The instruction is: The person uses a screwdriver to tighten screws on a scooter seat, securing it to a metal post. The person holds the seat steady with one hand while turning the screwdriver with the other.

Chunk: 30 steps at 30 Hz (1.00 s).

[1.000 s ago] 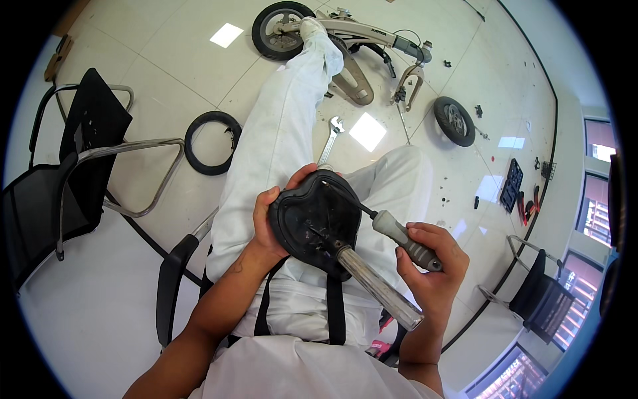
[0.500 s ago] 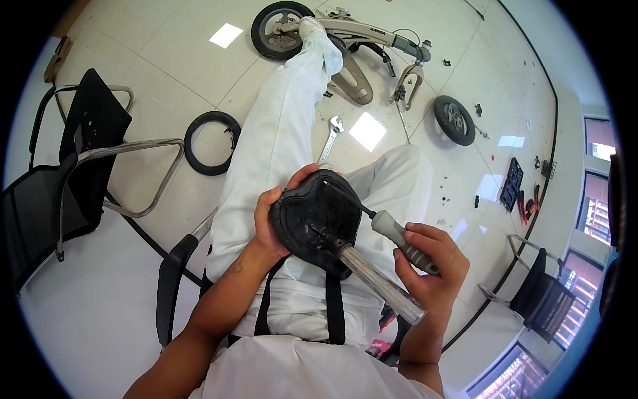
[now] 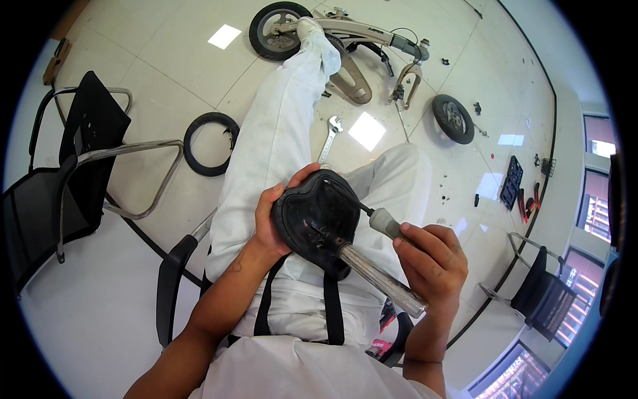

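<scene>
A black bicycle saddle (image 3: 312,219) rests upside down over my lap, its underside facing up. Its metal seat post (image 3: 382,279) sticks out toward the lower right. My left hand (image 3: 271,216) grips the saddle along its left edge, thumb and fingers round the rim. In my right hand (image 3: 435,263) is a screwdriver (image 3: 384,223) with a grey handle. The dark shaft slants up and left across the saddle's underside; whether its tip sits in a screw I cannot make out.
An adjustable wrench (image 3: 330,138) lies on the floor between my legs. Beyond are a partly dismantled bike frame (image 3: 355,28), a loose wheel (image 3: 453,120) and a tyre (image 3: 211,144). A black tool case (image 3: 511,183) lies at the right. Chairs (image 3: 96,126) stand on both sides.
My right hand has slid up along the screwdriver handle toward its shaft, covering more of the handle. The saddle and my left hand stay almost where they were.
</scene>
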Motion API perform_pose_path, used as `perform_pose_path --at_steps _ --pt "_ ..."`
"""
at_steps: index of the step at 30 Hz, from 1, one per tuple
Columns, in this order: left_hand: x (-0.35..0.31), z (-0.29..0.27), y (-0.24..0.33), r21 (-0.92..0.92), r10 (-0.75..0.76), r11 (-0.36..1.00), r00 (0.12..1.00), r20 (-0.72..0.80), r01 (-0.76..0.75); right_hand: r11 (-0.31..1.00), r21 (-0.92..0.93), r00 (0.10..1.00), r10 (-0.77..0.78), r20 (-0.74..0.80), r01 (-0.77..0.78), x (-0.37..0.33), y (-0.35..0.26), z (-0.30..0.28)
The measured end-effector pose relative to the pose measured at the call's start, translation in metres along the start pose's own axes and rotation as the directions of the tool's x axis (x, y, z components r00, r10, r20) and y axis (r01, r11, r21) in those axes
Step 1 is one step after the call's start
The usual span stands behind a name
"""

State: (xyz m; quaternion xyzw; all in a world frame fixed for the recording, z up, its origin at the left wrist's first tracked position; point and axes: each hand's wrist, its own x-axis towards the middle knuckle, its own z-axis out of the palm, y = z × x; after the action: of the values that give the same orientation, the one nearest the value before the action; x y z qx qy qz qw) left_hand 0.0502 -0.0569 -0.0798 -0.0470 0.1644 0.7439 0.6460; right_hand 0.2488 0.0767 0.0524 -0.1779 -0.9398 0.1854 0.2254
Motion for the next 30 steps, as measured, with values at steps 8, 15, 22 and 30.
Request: perform_pose_path --at_steps 8,15,22,30 --pt "0.001 -0.001 0.001 0.014 -0.012 1.0 1.0 -0.003 0.012 1.0 -0.012 0.984 -0.017 0.177 0.019 0.035 -0.004 -0.022" --pt "-0.001 0.0 0.003 0.0 -0.022 1.0 1.0 -0.003 0.022 0.995 0.042 0.966 0.08 0.246 -0.093 0.061 -0.006 -0.028" --pt "-0.002 -0.001 0.003 0.0 -0.002 1.0 1.0 -0.006 0.002 0.996 0.057 0.955 -0.086 0.284 0.073 0.08 -0.012 -0.028" --pt "-0.001 -0.002 0.004 -0.01 -0.001 1.0 1.0 0.017 0.001 0.937 -0.04 0.867 -0.304 0.395 0.348 0.076 -0.035 -0.034"
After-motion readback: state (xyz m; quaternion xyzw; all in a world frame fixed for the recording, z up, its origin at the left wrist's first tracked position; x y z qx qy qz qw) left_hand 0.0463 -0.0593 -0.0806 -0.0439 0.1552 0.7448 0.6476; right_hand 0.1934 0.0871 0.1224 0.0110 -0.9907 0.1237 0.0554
